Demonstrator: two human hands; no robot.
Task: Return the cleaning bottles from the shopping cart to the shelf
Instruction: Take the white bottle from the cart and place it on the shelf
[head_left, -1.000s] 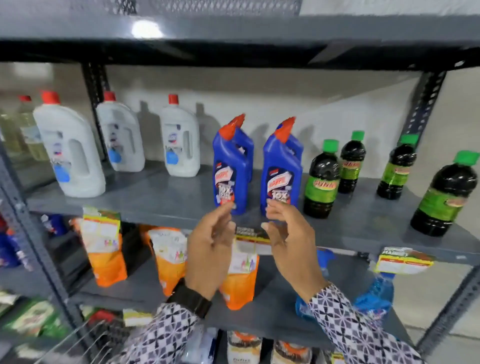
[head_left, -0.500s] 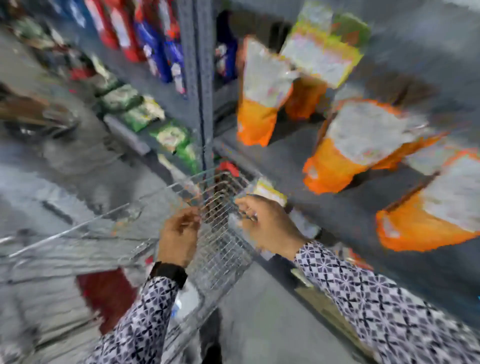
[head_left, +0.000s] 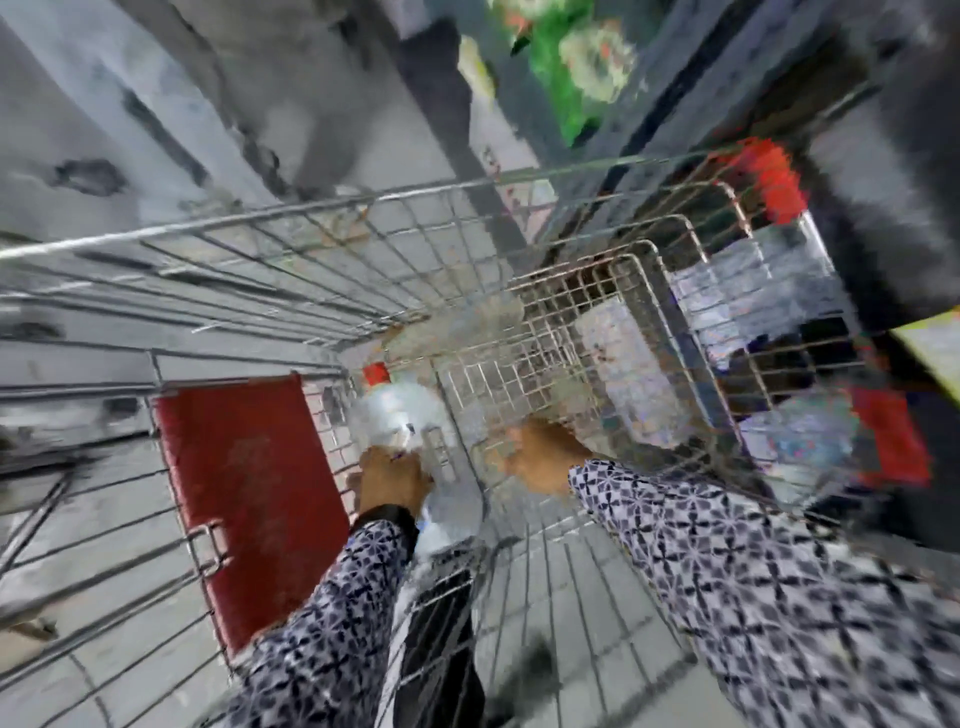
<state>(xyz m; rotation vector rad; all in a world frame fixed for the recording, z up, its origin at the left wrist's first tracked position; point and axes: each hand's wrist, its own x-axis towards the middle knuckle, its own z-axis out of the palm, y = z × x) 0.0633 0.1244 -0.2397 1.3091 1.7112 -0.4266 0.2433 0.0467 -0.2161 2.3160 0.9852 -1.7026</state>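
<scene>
The left hand (head_left: 392, 480) is closed around a white red-capped bottle (head_left: 400, 415) lying inside the wire shopping cart (head_left: 311, 208). Just right of it, the right hand (head_left: 540, 457) reaches in; blur hides its fingers. A red flap (head_left: 249, 493) sits left.

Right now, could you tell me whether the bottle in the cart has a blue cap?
No, the white bottle lying in the wire shopping cart by the left hand carries a red cap.
</scene>
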